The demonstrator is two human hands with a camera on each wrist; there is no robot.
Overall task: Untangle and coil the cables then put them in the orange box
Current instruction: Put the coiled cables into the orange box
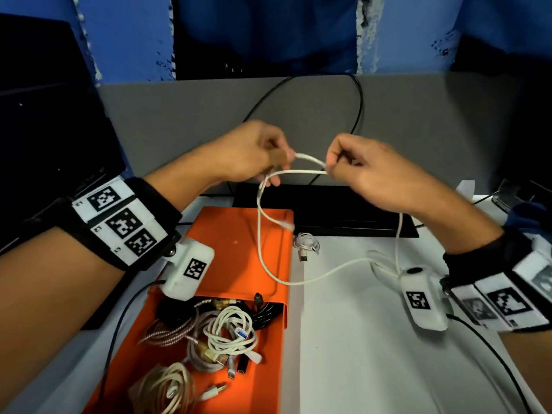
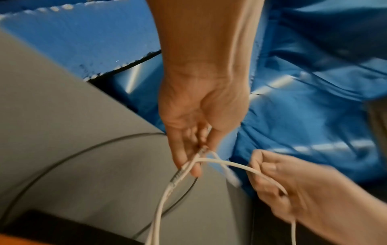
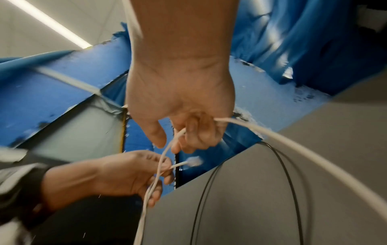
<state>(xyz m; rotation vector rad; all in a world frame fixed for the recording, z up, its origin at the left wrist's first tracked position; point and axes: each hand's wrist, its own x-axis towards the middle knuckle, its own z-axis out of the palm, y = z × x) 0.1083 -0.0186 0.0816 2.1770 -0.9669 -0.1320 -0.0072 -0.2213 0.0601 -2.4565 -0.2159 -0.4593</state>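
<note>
Both hands are raised above the desk with a white cable (image 1: pixel 301 172) stretched between them. My left hand (image 1: pixel 263 153) pinches two strands of it (image 2: pixel 189 163), and a plug end (image 2: pixel 231 177) pokes out past the fingers. My right hand (image 1: pixel 358 168) grips the cable (image 3: pixel 272 136) in curled fingers. The rest of the cable hangs in a loop (image 1: pixel 268 270) down onto the table. Below lies the orange box (image 1: pixel 239 234) with several coiled cables (image 1: pixel 227 333) in its near part.
A small coiled white cable (image 1: pixel 306 243) lies on the white table (image 1: pixel 373 354) beside the box. A black keyboard (image 1: pixel 343 210) sits behind, with a black wire loop (image 1: pixel 358 115) against the grey partition. A dark monitor (image 1: pixel 44 115) stands at left.
</note>
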